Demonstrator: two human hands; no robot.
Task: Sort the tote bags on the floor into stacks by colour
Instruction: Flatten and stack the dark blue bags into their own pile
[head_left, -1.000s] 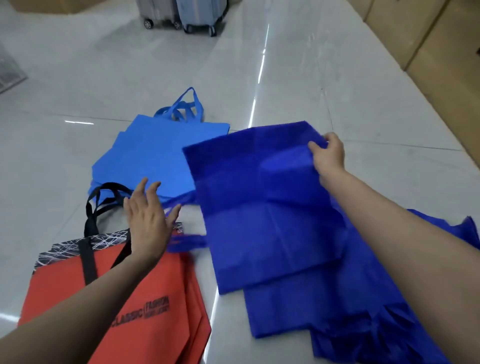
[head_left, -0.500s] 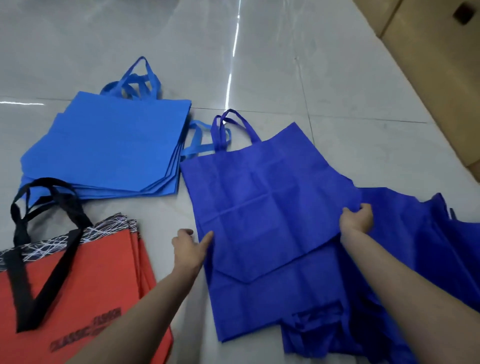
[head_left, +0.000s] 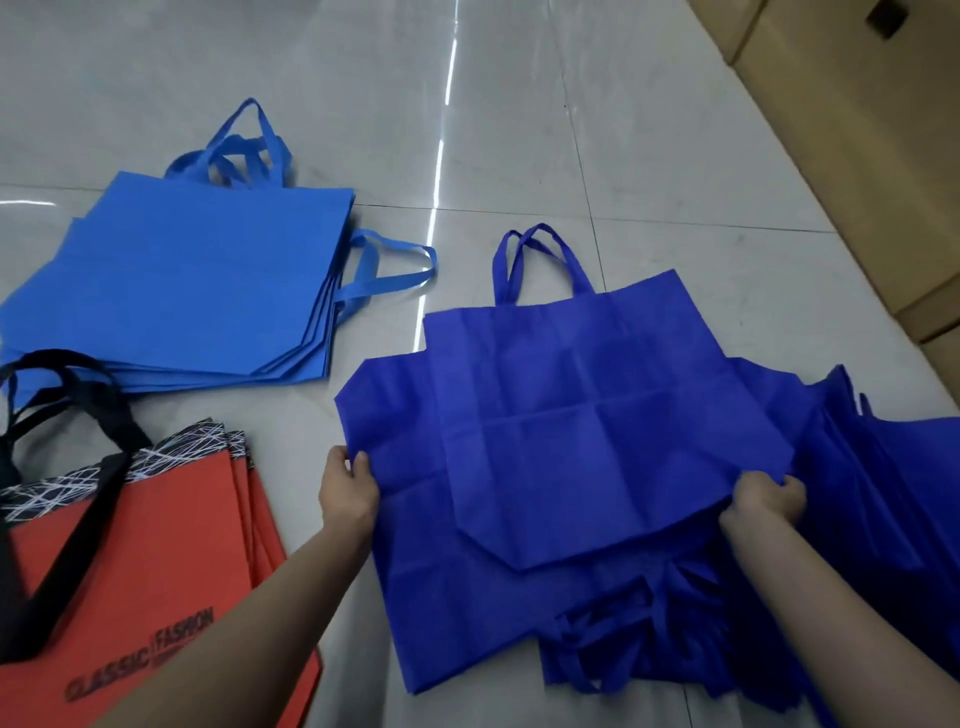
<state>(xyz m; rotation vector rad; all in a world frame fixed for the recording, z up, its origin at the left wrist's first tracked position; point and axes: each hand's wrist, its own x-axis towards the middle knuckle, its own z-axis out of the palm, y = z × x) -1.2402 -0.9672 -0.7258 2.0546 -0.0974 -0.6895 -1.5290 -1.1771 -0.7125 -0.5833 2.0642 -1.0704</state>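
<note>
3 stacks: light blue (head_left: 197, 291), red (head_left: 156, 561), royal blue (head_left: 597, 457). Left hand (head_left: 347, 491) and right hand (head_left: 763, 499) each pinched royal-blue edges.

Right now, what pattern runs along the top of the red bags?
White crisscross lines on a black band, seen in the head view.
</note>
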